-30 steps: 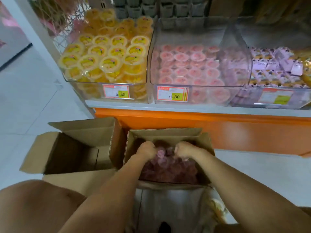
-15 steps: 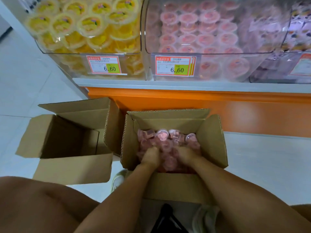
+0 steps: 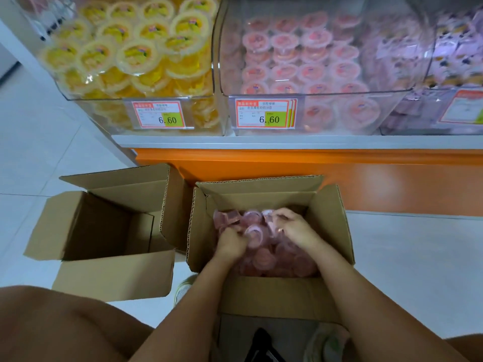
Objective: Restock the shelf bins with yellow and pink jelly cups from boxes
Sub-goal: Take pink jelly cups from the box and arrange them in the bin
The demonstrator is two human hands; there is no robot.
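The left hand [image 3: 231, 242] is resting among the pink jelly cups [image 3: 261, 258], its fingertips buried, so I cannot tell its grip. The right hand [image 3: 292, 226] is curling its fingers round one. The glossy, translucent cups are lying jumbled in a cardboard box [image 3: 330, 218] on white floor tiles [image 3: 418, 257]. Beyond, a clear bin [image 3: 167, 97] is holding yellow jelly cups [image 3: 138, 56].

A pale tiled floor [image 3: 39, 158] with thin grout lines spreads to both sides. A glossy orange base panel [image 3: 392, 184] runs beneath a grey shelf ledge [image 3: 287, 142] and catches a soft patch of reflected light.
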